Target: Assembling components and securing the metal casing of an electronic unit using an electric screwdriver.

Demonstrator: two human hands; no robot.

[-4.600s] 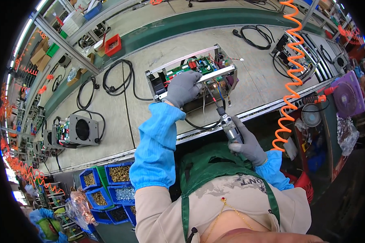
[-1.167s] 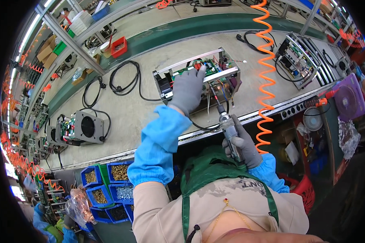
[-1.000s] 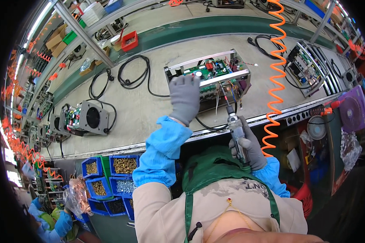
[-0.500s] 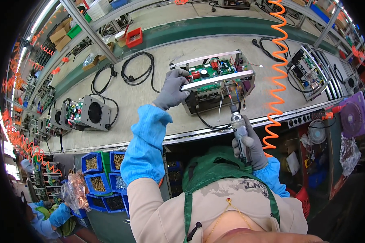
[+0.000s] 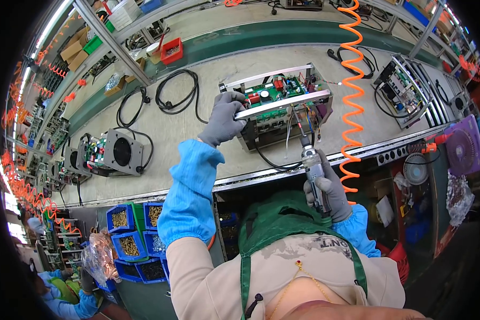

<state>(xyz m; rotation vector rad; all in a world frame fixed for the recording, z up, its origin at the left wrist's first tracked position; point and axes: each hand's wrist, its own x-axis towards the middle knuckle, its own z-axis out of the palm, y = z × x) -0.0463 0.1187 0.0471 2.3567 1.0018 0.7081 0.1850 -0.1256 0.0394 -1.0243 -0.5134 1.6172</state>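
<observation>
An open metal-framed electronic unit (image 5: pixel 282 104) with a green circuit board (image 5: pixel 288 92) stands on the workbench before me. My left hand (image 5: pixel 224 118), in a grey glove, is closed round the left end of its near silver rail (image 5: pixel 282 104). In my gloved right hand (image 5: pixel 329 188) is a power screwdriver (image 5: pixel 314 169), gripped round its body. Its long bit points up at the near side of the unit, just below the rail; whether the tip touches a screw is too small to tell. Loose wires hang beside the bit.
Similar units stand at the left (image 5: pixel 117 149) and right (image 5: pixel 402 90). Coiled black cables (image 5: pixel 178 92) lie on the bench. An orange spiral hose (image 5: pixel 352 106) hangs right of my unit. Blue bins (image 5: pixel 129 246) of screws sit below the bench edge. Another person (image 5: pixel 69 296) works at lower left.
My view has shifted slightly, moving the bench and hose a little leftward in the picture. Both hands keep their holds, and the bit stays at the same place on the unit.
</observation>
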